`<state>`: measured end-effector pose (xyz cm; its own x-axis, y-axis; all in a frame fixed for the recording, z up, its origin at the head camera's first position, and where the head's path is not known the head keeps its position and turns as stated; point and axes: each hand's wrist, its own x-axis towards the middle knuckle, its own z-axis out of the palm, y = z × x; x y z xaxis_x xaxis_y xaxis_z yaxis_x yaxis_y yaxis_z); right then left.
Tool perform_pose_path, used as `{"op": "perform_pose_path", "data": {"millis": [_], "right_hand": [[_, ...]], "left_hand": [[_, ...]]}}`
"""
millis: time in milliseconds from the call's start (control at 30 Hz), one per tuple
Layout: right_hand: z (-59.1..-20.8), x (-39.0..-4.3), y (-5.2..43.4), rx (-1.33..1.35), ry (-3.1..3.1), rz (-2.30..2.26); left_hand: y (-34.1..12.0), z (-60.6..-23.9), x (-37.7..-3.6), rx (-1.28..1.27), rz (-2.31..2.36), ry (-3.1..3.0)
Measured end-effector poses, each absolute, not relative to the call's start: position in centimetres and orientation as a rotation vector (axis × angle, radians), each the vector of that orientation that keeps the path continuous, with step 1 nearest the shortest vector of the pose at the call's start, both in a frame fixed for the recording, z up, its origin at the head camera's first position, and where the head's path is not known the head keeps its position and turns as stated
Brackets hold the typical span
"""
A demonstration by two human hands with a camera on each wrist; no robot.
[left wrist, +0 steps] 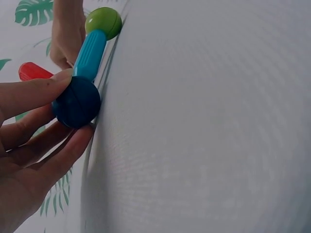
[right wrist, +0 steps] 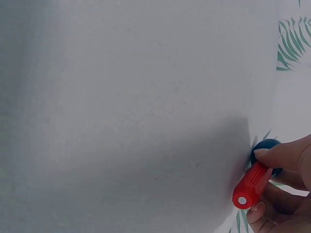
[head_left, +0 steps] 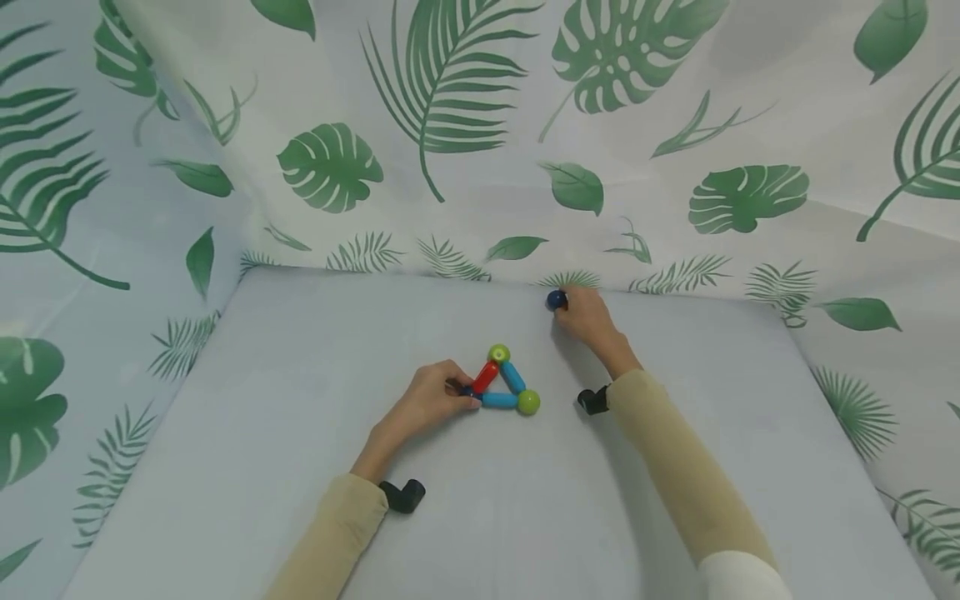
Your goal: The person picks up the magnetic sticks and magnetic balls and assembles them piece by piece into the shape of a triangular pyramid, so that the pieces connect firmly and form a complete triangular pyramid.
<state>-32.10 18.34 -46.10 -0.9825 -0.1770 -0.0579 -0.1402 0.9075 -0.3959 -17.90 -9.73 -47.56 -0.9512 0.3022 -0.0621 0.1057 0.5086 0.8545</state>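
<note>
On the white table lies a triangle of toy rods and balls. It has a red rod (head_left: 487, 377), two light blue rods (head_left: 500, 401), two green balls (head_left: 528, 402) and a dark blue ball (left wrist: 77, 103) at its left corner. My left hand (head_left: 429, 400) pinches that dark blue ball between thumb and fingers. Near the table's back edge, my right hand (head_left: 590, 318) holds a second dark blue ball (head_left: 556, 300) joined to another red rod (right wrist: 251, 185). In the right wrist view, the thumb presses on this ball and the rod's end faces the camera.
The table (head_left: 300, 350) meets a white cloth wall (head_left: 480, 225) with green leaf prints at the back. Similar cloth hangs on the left and right sides. A black wrist device (head_left: 403, 497) sits by the left cuff, another (head_left: 593, 401) by the right.
</note>
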Motion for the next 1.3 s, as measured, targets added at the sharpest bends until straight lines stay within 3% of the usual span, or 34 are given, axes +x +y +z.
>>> {"op": "perform_pose_path", "data": {"millis": [667, 1300], "right_hand": [[-46.3, -32.1, 18.0, -0.224, 2.969, -0.295], [-46.3, -32.2, 17.9, -0.217, 2.888, -0.480]], "left_hand": [[-9.5, -47.5, -17.3, 0.337, 1.387, 2.534], [-9.6, -47.4, -17.7, 0.340, 1.392, 2.543]]}}
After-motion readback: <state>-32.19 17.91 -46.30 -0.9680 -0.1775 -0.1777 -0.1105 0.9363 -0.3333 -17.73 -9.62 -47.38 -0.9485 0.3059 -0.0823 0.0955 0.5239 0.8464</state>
